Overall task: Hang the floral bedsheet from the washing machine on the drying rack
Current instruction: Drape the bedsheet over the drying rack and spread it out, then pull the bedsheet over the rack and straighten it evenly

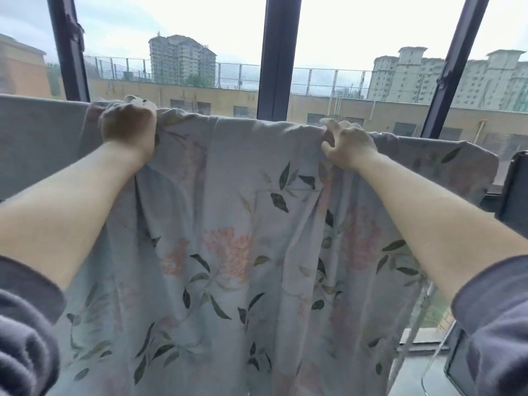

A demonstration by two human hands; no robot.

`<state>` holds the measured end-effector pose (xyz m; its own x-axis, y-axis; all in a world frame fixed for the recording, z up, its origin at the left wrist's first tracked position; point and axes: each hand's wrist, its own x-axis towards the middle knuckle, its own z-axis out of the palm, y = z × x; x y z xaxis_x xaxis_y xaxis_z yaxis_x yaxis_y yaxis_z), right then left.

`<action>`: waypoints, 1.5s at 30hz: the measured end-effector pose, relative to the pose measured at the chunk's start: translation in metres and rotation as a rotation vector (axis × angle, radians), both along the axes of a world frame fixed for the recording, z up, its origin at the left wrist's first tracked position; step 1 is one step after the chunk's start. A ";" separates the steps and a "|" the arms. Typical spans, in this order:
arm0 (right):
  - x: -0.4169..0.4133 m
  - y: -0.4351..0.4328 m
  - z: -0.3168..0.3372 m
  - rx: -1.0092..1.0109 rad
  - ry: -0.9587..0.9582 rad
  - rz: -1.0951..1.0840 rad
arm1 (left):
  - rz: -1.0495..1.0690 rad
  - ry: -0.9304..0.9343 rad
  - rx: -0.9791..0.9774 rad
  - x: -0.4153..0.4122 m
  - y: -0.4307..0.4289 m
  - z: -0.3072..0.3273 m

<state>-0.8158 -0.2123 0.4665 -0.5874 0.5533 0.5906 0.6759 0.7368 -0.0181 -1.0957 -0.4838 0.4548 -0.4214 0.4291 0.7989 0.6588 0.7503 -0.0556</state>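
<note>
The floral bedsheet (228, 224), pale blue-grey with pink blossoms and dark green leaves, hangs spread in front of me with its top fold at chest height. The bar of the drying rack under that fold is hidden by the cloth. My left hand (128, 124) grips a bunched part of the top edge at the upper left, fingers curled round the fabric. My right hand (347, 142) pinches the top edge further right, thumb under the fold and fingers over it. Both arms are stretched forward.
A plain grey cloth (37, 138) hangs to the left of the sheet at the same height. Behind stand tall windows with dark frames (278, 58). A dark object (514, 190) sits at the right edge, and a thin pole (415, 318) shows at the lower right.
</note>
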 end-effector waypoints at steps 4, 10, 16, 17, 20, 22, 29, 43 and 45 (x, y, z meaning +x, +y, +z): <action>0.013 0.011 0.002 -0.062 0.038 -0.008 | -0.058 0.056 -0.063 0.047 0.042 -0.007; 0.017 0.023 0.003 -0.057 0.040 0.094 | -0.245 -0.076 -0.184 0.102 0.119 -0.008; 0.024 0.043 0.005 -0.024 0.000 0.064 | -0.216 0.067 -0.077 0.085 0.114 0.001; 0.026 0.045 0.006 -0.024 -0.015 0.034 | -0.193 0.064 -0.079 0.078 0.109 0.002; 0.034 0.052 0.004 -0.001 -0.060 -0.049 | -0.066 0.029 -0.080 0.054 0.087 0.001; 0.036 0.053 0.001 0.015 -0.067 -0.090 | 0.012 -0.011 -0.078 0.045 0.075 0.003; 0.044 0.015 -0.050 -0.104 -0.007 -0.111 | -0.086 -0.171 -0.112 0.066 0.065 -0.033; 0.050 -0.182 -0.228 -0.563 -0.060 0.128 | -0.231 -0.463 -0.237 0.110 -0.151 -0.212; 0.033 -0.223 -0.252 -0.643 -0.068 0.182 | -0.211 -0.527 -0.200 0.108 -0.205 -0.232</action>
